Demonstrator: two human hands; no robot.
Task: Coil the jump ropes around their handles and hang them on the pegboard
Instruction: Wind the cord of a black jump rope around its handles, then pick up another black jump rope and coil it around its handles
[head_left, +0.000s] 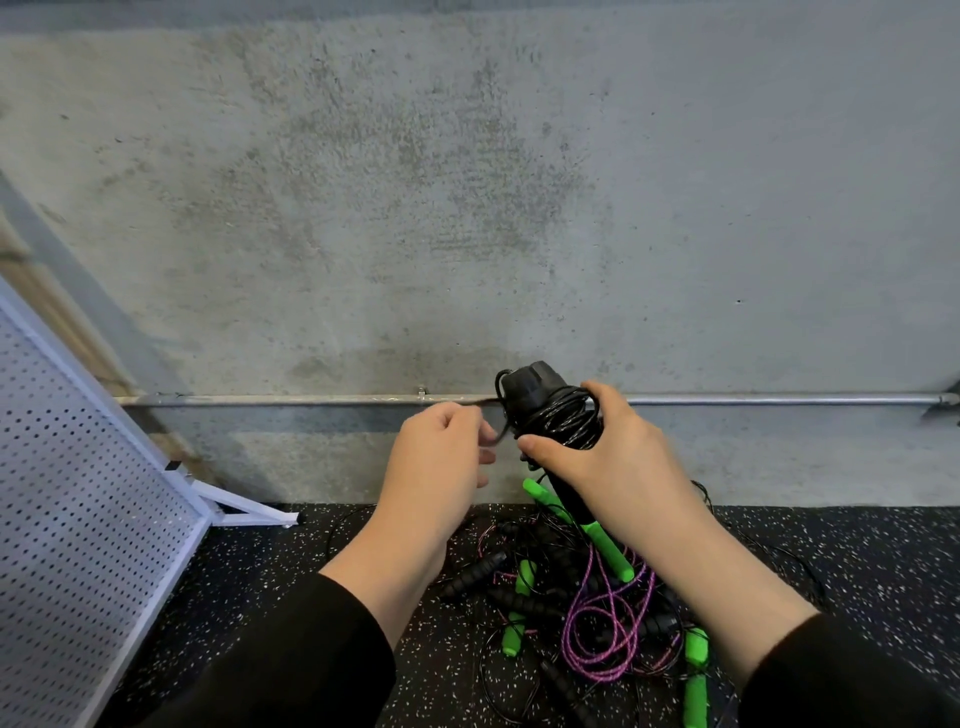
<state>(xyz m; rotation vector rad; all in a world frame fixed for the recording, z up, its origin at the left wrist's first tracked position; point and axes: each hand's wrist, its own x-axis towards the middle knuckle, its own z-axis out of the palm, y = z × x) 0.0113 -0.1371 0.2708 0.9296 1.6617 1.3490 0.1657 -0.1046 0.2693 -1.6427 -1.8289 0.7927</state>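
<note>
My right hand (602, 457) grips a black jump rope handle (535, 387) held upright, with thin black cord (563, 421) coiled several times around it. My left hand (441, 452) pinches the free end of that cord just left of the handle. On the speckled floor below lies a tangled pile of jump ropes (587, 613): green handles (696, 675), black foam handles (472, 574) and a purple cord (597, 639). The white pegboard (78, 493) leans at the left edge on its stand.
A grey concrete wall fills the view ahead, with a metal pipe (779, 400) running along it low down. The pegboard's white foot (254, 512) juts out on the black rubber floor (291, 571).
</note>
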